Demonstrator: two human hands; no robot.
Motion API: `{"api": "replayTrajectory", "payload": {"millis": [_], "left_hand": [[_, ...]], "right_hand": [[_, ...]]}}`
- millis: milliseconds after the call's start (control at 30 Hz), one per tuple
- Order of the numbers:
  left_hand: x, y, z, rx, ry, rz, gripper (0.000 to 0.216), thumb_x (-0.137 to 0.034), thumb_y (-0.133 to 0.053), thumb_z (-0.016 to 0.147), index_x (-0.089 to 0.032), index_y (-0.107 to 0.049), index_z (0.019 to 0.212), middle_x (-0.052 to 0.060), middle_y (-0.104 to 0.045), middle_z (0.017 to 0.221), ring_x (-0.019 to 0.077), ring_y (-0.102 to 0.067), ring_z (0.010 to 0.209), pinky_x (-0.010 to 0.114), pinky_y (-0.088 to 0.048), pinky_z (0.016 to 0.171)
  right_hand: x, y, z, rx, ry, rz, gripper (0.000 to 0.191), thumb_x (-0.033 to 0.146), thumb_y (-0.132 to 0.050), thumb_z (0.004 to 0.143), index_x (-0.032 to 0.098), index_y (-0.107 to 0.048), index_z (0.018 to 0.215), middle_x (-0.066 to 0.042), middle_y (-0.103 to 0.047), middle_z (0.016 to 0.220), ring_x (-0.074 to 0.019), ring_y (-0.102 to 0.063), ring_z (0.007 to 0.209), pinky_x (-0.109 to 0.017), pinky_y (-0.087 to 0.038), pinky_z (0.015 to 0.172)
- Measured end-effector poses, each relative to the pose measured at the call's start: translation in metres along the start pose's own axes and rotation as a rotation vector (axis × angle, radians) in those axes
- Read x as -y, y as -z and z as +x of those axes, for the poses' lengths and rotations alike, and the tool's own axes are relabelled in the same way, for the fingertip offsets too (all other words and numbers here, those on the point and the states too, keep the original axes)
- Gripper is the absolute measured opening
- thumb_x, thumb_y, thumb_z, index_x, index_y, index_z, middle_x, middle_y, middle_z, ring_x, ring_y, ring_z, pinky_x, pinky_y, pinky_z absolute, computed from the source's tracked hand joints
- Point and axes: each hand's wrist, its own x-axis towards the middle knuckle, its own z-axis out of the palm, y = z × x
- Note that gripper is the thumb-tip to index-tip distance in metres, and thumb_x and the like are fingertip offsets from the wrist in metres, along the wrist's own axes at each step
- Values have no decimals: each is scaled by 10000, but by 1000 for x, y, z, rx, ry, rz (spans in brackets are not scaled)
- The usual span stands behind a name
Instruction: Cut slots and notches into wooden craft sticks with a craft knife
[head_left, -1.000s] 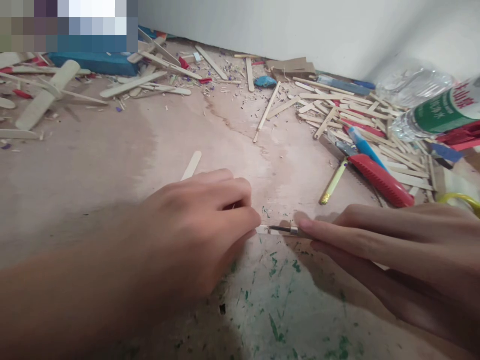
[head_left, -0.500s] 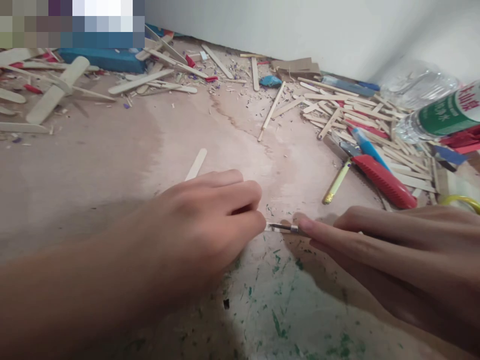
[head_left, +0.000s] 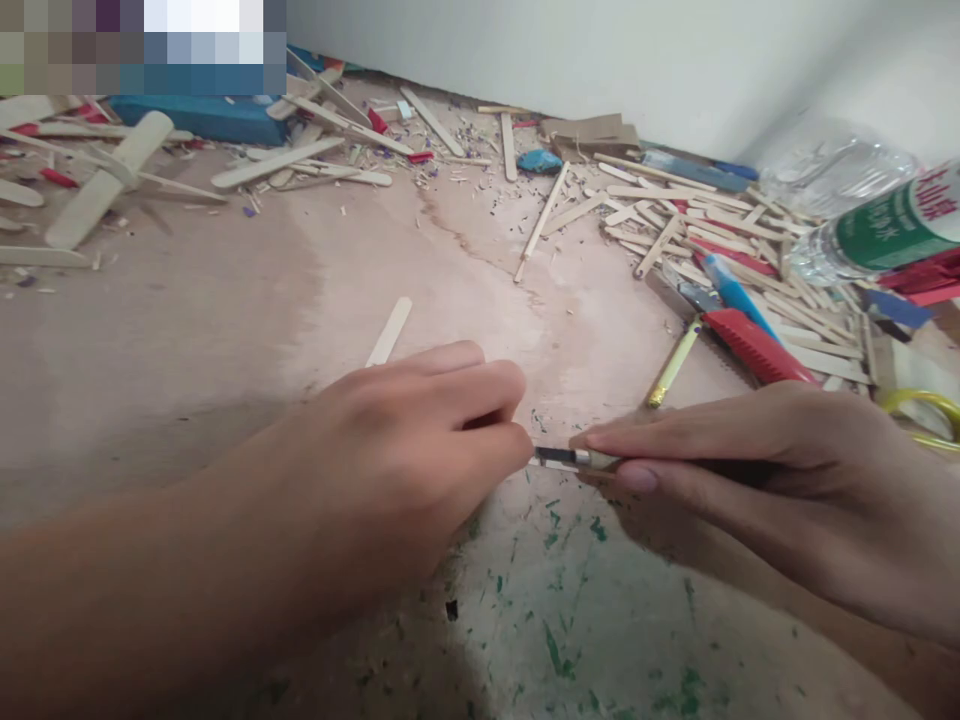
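My left hand (head_left: pixel 420 440) is closed, knuckles up, its thumb and forefinger pressing on a narrow pale wooden strip (head_left: pixel 556 465) on the worktop. Only the strip's right end shows; the fingers hide the rest. In my right hand (head_left: pixel 720 470) is a small carving knife (head_left: pixel 583 457), pinched between thumb and fingers. Its dark blade lies along the strip, with the tip close to my left thumb. Beyond my left hand a craft stick (head_left: pixel 390 330) sticks out, its near end hidden.
A pencil stub (head_left: pixel 675 362), a red box cutter (head_left: pixel 757 345) and a heap of craft sticks (head_left: pixel 697 215) lie to the right, near a plastic bottle (head_left: pixel 877 225) and yellow ring handle (head_left: pixel 926 415). Stick-built pieces (head_left: pixel 112 180) and a blue block (head_left: pixel 199 120) are at back left.
My right hand has turned so its thumb shows below the knife, and the blade now presents its broader side. My left hand stays nearly where it was.
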Motion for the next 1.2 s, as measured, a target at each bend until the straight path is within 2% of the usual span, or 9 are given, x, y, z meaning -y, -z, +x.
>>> {"api": "replayTrajectory", "payload": {"millis": [133, 233, 300, 467, 567, 667, 767, 933, 1200], "left_hand": [[0, -2, 4, -39, -12, 20, 399, 58, -579, 1145, -195, -864, 1026, 38, -783, 1054, 227, -735, 928, 386, -609, 845], [0, -5, 6, -75, -18, 38, 412, 80, -581, 1125, -184, -879, 1017, 33, -780, 1026, 226, -726, 901, 397, -596, 804], [1, -6, 4, -75, -11, 47, 419, 79, -577, 1127, -174, -896, 1030, 30, -779, 1018, 225, -725, 894, 398, -595, 798], [1, -4, 1, -59, -24, 59, 445, 12, -551, 1189, -178, -899, 988, 26, -743, 969, 223, -696, 863, 398, -578, 794], [-1, -1, 2, -35, -3, 69, 465, 13, -529, 1219, -185, -901, 1024, 30, -770, 1014, 219, -718, 905, 387, -578, 831], [-2, 1, 3, -24, 2, 74, 480, 0, -516, 1253, -192, -896, 1033, 32, -804, 1045, 213, -740, 930, 374, -596, 877], [-2, 1, 2, -33, -37, 104, 448, -79, -542, 1313, -194, -886, 1049, 38, -838, 1076, 223, -767, 941, 393, -634, 920], [-1, 5, 4, -7, -71, 129, 419, -19, -517, 1287, -179, -854, 1096, 48, -855, 1107, 244, -800, 1005, 413, -671, 965], [1, 4, 6, -77, 51, 143, 429, -187, -542, 1347, -238, -874, 1080, 51, -903, 1126, 228, -822, 964, 383, -667, 963]], "right_hand": [[0, -6, -7, -84, 108, -130, 307, 288, -746, 1318, 246, -1001, 1483, -79, -1016, 1138, -226, -990, 887, -218, -755, 695], [4, -8, -12, -112, 221, -278, 294, 244, -700, 1344, 249, -950, 1499, -15, -913, 929, -126, -815, 642, -220, -609, 567], [4, -9, -14, -94, 241, -341, 271, 231, -703, 1347, 226, -921, 1508, 2, -893, 910, -110, -773, 612, -227, -590, 565], [-3, -3, -7, -61, 99, -150, 326, 366, -708, 1360, 213, -979, 1457, -71, -1025, 1231, -199, -983, 879, -224, -740, 717], [-3, 8, 1, -92, -42, -110, 320, 487, -774, 1316, 319, -1044, 1354, -28, -1019, 1106, -239, -953, 784, -280, -729, 627], [1, 16, 10, -202, -89, -146, 278, 533, -857, 1241, 356, -1068, 1274, -32, -1009, 1049, -256, -900, 736, -341, -742, 659], [2, 12, 19, -278, -36, -184, 264, 484, -857, 1220, 330, -1071, 1225, -45, -1003, 1022, -240, -867, 709, -329, -707, 644], [-3, -5, 25, -368, 48, -224, 287, 365, -781, 1236, 268, -1050, 1254, -52, -986, 959, -198, -845, 685, -270, -572, 542], [-6, 5, 11, -289, 209, -165, 231, 223, -814, 1235, 249, -1029, 1316, 3, -847, 796, -110, -714, 573, -242, -471, 505]]}}
